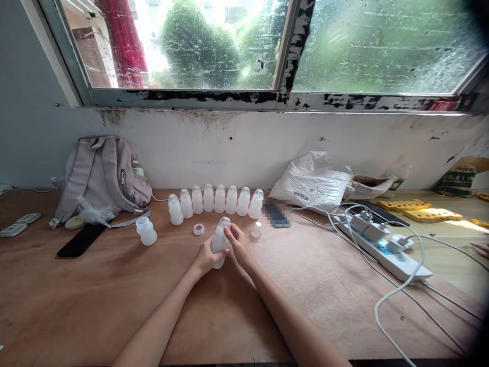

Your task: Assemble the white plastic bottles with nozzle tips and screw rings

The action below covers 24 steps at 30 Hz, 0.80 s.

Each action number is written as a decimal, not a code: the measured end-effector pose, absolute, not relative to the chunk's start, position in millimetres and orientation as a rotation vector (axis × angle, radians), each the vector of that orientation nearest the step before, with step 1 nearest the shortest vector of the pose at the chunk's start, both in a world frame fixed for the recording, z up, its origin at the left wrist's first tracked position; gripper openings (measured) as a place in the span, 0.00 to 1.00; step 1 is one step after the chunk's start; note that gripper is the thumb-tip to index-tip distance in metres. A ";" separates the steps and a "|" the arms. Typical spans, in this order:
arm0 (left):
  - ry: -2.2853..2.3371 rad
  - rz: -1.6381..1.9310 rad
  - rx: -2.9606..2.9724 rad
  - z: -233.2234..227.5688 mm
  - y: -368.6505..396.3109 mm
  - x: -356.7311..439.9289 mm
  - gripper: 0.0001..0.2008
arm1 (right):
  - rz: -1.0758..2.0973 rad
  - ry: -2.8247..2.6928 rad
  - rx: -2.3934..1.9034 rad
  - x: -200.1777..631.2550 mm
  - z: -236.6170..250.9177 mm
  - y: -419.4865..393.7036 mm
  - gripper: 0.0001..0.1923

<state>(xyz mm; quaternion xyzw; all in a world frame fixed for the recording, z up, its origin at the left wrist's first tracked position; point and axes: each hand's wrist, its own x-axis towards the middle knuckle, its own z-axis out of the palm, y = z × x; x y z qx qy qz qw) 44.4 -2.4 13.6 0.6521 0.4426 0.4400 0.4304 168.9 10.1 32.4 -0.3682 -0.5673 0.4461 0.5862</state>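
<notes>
In front of me is a whitish translucent baby bottle [218, 241] with a clear cap, tilted slightly. My left hand [207, 256] wraps round its body. The fingers of my right hand [239, 245] close on its cap and neck. An open bottle without a cap [146, 232] stands to the left. A translucent ring [198, 230] lies just beyond my left hand, and a clear round piece [255, 233] lies to the right of my right hand. Behind them, several capped baby bottles [208, 199] stand in a curved row.
A grey backpack [101, 171] leans at the back left, with a black phone [81, 241] before it. A silvery plastic package [307, 181] lies at the back right. The power strip [389, 255] and its loose cables occupy the right side. Yellow pieces [431, 214] lie beyond it.
</notes>
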 end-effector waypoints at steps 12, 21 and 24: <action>0.583 0.740 0.912 31.2 -9.6 34.2 0.15 | 1.413 -1.046 -0.692 166.1 40.7 6.4 0.14; 0.379 0.646 0.757 20.9 -1.7 29.5 0.16 | 1.564 -0.960 -0.613 164.8 42.8 5.0 0.15; 0.327 0.569 0.776 18.2 2.4 24.3 0.17 | 1.593 -1.004 -0.581 167.4 44.0 4.8 0.15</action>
